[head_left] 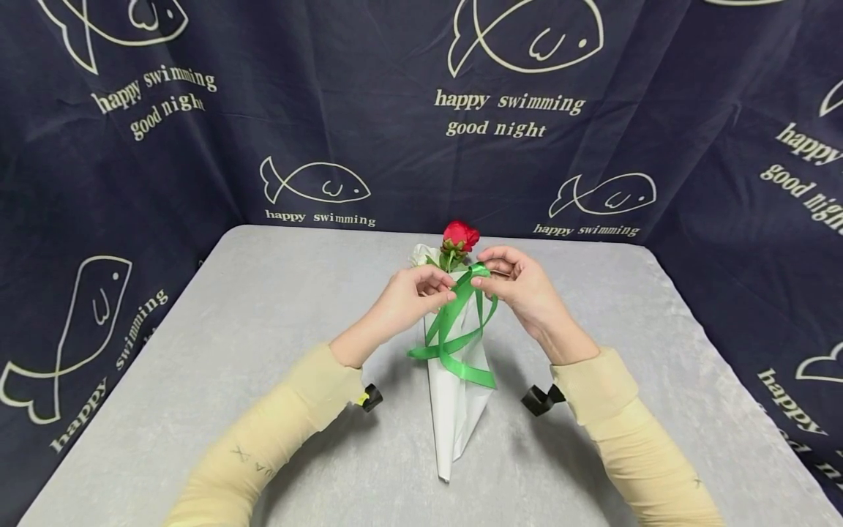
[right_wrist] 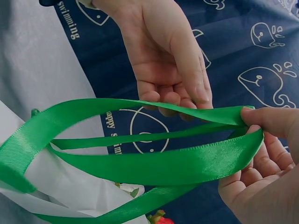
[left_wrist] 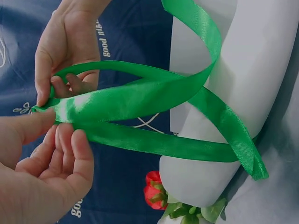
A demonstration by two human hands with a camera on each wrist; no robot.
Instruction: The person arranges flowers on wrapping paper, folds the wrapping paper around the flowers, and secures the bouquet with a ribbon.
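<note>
A bouquet lies on the table: a white paper cone (head_left: 444, 410) with a red rose (head_left: 460, 234) and a white flower (head_left: 423, 255) at its far end. Loops of green ribbon (head_left: 451, 320) rise above the wrapping, and their loose tails hang over the paper. My right hand (head_left: 523, 285) pinches the folded end of the ribbon (right_wrist: 201, 161) between thumb and fingers. Just left of it, my left hand (head_left: 411, 293) pinches an edge of the ribbon; in the right wrist view its thumb and fingertips (right_wrist: 170, 98) meet at the upper strand.
A grey cloth covers the table (head_left: 263, 293). Dark blue curtains (head_left: 395, 132) with fish drawings and lettering stand behind and at both sides. A black strap piece (head_left: 540, 400) shows beside the right cuff, another black piece (head_left: 372, 397) beside the left.
</note>
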